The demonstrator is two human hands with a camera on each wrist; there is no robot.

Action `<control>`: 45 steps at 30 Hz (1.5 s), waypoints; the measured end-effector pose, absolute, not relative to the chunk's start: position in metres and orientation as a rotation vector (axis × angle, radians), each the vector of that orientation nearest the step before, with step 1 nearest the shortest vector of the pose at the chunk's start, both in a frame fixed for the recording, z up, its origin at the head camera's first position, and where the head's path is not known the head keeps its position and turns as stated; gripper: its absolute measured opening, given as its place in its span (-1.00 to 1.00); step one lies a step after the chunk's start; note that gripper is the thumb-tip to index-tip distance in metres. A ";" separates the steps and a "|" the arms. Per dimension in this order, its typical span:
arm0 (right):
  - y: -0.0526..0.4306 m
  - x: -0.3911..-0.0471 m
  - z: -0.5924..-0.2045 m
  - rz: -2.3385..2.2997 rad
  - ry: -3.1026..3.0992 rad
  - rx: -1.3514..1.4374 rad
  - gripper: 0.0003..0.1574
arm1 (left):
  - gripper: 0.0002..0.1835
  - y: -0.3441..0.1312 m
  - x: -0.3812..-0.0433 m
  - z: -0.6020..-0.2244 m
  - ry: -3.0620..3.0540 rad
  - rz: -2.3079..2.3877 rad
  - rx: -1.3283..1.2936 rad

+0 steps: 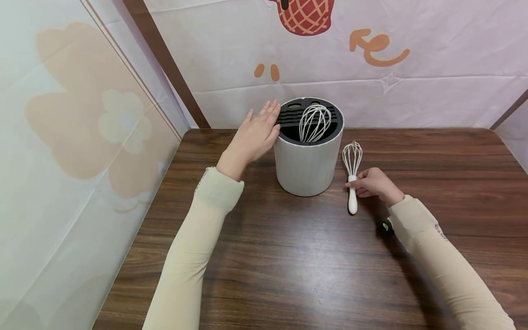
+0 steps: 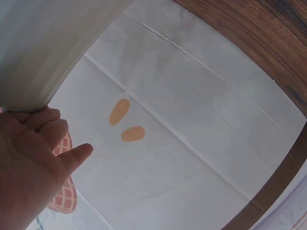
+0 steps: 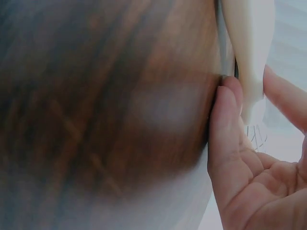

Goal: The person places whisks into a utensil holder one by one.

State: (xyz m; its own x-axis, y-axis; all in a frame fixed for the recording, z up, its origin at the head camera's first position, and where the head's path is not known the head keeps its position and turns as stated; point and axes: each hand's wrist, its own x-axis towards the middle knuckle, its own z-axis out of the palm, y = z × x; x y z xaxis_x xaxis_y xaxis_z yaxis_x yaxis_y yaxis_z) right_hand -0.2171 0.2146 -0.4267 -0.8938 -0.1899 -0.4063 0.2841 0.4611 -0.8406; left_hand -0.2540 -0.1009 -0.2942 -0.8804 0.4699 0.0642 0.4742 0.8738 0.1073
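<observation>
A round utensil holder (image 1: 307,169), white with a black slotted top, stands near the back of the table. My left hand (image 1: 257,133) rests against its left rim with fingers extended; in the left wrist view the fingertips meet the holder's pale wall (image 2: 38,52). One white whisk (image 1: 315,123) stands in the holder's front opening, wires up, its handle hidden inside. To the right of the holder lies a second white whisk (image 1: 352,197), wires pointing away. My right hand (image 1: 375,185) pinches its handle (image 3: 252,43) between thumb and fingers, just below the wires.
The dark wood table (image 1: 288,266) extends in front of both hands and to the right. Behind its back edge hangs a pale printed cloth (image 1: 231,41), and another pale panel (image 1: 62,183) borders the left side. A small black device (image 1: 386,227) shows under the right cuff.
</observation>
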 end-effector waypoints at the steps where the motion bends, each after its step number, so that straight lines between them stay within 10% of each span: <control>1: 0.215 -0.217 -0.427 -1.428 2.265 0.079 -0.72 | -0.40 -0.101 -0.254 -0.294 -3.005 -0.188 -0.757; 45: 0.237 -0.211 -0.437 -1.758 1.896 -0.057 -0.78 | -0.39 -0.101 -0.255 -0.296 -2.989 -0.192 -0.763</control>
State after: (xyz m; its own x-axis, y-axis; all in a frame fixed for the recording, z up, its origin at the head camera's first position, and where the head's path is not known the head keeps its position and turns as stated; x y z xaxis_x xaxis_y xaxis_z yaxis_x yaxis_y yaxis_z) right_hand -0.2113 0.2371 -0.4368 -0.8490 -0.3883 -0.3585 0.3281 0.1445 -0.9335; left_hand -0.2552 -0.1012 -0.2956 -0.8770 0.4738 0.0795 0.4801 0.8706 0.1076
